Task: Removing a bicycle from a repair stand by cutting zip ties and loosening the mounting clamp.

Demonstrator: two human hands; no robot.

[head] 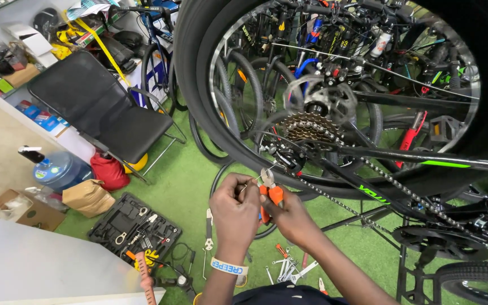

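- Rear bicycle wheel (199, 85): black tyre and silver rim fill the upper middle and right of the view, raised above the green floor (182, 186); more bicycles stand packed behind its spokes.
- Bicycle frame (413, 161): black tubes with green marks run right from the hub toward the crank chainring (441, 240) at the lower right.
- Folding chair (100, 107): black seat and back, upper left of the floor, beside a white counter (24, 262) at the lower left corner.
- Water bottle (57, 169), red bag (108, 170) and brown paper bag (88, 196): grouped on the floor under and beside the chair.
- Tool case (134, 229): open black tray with wrenches, on the floor left of the person's arms.
- Cassette (309, 127): rusty stacked sprockets at the hub, with the chain (391, 183) running from it down to the right.
- Rear derailleur (280, 155): black, hangs just below the cassette, directly above the hands.
- Left hand (235, 206): fingers curled closed near the plier tip, pinching something thin, probably a cable; too small to tell for sure. A white wristband (228, 267) circles the wrist.
- Right hand (289, 217): fingers wrapped around the orange handles of the pliers (269, 189), squeezing them.
- Pliers: tip points up, just under the derailleur, between the two hands; whether the tip touches the derailleur cannot be told.
- Loose wrenches (286, 271): scattered on the floor below the forearms.
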